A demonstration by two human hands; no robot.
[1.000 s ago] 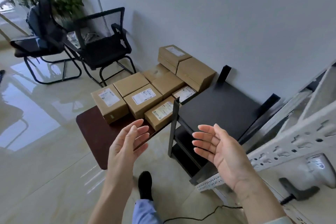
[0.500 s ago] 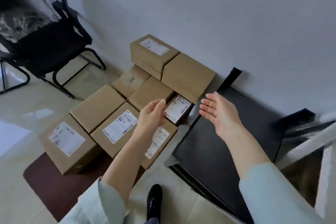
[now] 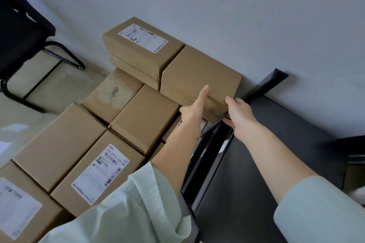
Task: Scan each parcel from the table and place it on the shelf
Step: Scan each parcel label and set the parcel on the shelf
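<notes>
the plain brown parcel [image 3: 199, 74] i am going for sits at the far right of the pile, on top of a lower layer of boxes, its back edge near the wall and its right end just beside the black shelf [image 3: 276, 144]. it lies straight ahead of both my hands, a little above the boxes in front of it. its long axis runs from the labelled parcel [image 3: 138, 45] on its left, which it touches, out toward the shelf on the right, so its near long face is the one turned to me.

my left hand [image 3: 194, 108] is at that near face, thumb up over the top edge and touching it; the other fingers are hidden behind the hand, so i cannot tell whether they have curled under yet. my right hand [image 3: 240, 114] is at the near right corner, fingers reaching along the end of the box and thumb low by the shelf edge; it looks to be just making contact, not clamped.

i judge the two hands about equally near, one on each side of the right half of the box. the lift should come up and toward me, then swing right, since the shelf lies on that side. the rest of the desk is covered by the other parcels.
</notes>
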